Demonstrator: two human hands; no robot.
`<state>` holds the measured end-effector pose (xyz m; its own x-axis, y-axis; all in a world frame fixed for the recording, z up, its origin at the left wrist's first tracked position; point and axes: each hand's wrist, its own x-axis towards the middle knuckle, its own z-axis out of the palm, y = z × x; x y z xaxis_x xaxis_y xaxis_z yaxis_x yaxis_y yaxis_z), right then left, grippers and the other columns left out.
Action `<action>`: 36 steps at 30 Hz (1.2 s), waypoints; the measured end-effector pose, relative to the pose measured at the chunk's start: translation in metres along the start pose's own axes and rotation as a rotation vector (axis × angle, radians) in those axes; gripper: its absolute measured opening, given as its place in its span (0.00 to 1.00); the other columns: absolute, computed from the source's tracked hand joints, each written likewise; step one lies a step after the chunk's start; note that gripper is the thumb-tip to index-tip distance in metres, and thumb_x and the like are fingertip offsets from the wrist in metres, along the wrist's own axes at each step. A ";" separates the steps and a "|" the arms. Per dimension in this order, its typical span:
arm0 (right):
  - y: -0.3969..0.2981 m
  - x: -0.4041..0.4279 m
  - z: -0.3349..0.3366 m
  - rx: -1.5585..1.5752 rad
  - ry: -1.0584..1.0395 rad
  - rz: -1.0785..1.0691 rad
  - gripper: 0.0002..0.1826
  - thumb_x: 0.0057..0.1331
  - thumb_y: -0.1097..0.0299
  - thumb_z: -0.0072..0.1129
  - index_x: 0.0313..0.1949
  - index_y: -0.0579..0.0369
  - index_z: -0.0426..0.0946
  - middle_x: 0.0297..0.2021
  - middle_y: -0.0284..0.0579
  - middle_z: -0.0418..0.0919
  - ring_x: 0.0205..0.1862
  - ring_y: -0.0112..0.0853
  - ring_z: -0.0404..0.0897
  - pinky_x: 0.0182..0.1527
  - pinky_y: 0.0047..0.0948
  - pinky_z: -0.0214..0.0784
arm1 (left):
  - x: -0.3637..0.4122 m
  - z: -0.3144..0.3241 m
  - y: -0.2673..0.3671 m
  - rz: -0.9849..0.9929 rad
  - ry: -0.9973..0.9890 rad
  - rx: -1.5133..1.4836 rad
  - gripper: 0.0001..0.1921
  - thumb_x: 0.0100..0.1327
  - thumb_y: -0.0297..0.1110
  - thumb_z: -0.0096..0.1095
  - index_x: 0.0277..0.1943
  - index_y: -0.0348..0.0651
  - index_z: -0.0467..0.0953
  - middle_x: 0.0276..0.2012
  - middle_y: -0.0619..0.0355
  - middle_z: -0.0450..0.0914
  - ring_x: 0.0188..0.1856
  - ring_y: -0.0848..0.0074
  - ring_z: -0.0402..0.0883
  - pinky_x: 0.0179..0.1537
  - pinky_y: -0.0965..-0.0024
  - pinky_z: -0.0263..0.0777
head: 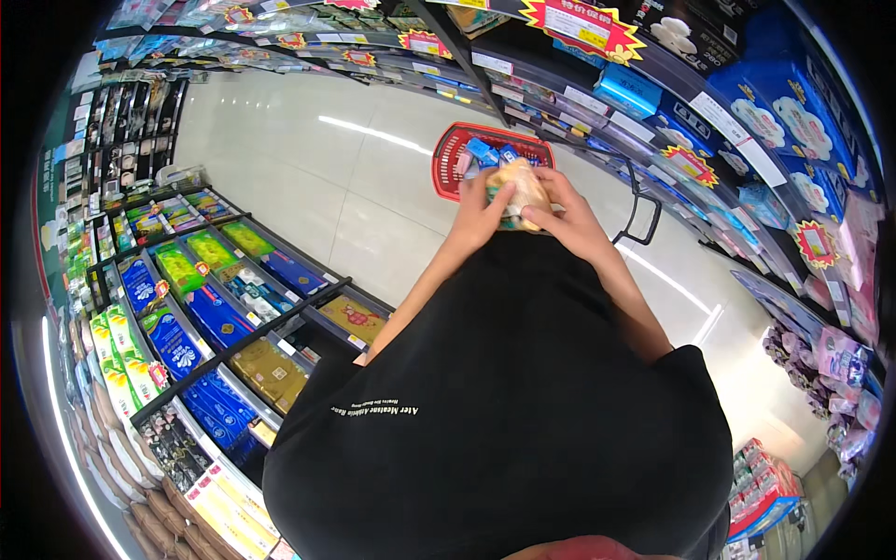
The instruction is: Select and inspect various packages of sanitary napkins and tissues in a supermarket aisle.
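In front of my chest, both hands hold a soft plastic-wrapped package [519,187], mostly yellow and cream with some green. My left hand [478,208] grips its left side, slightly blurred. Against the right side are the thumb and fingers of my right hand [568,213]. Just beyond the package, and partly hidden by it, a red plastic shopping basket [445,157] stands on the floor. Several small blue packs [483,150] and a pink one [464,162] lie inside the basket.
To the right, shelves hold blue packages [805,112] and price tags [689,166]. Wrapped tissue packs [217,315] fill the shelf on the left. A black loop handle [647,227] extends over the pale tiled floor [294,161]. A red-and-blue display [763,490] stands at lower right.
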<state>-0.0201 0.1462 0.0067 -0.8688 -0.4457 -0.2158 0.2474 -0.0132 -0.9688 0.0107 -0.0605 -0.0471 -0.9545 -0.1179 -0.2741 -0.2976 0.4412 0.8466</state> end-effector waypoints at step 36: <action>0.306 0.197 0.140 -0.748 0.192 0.583 0.25 0.59 0.48 0.67 0.48 0.51 0.83 0.41 0.51 0.86 0.43 0.40 0.85 0.43 0.37 0.79 | 0.001 -0.274 -0.489 -1.130 -0.331 -0.276 0.29 0.71 0.60 0.50 0.56 0.41 0.75 0.46 0.50 0.87 0.48 0.64 0.86 0.49 0.54 0.73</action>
<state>-0.0557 -0.0715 -0.3149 -0.7677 -0.0470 -0.6391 0.3825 0.7666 -0.5158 0.1498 -0.5197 -0.3362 -0.1134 -0.0634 -0.9915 -0.9934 0.0267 0.1119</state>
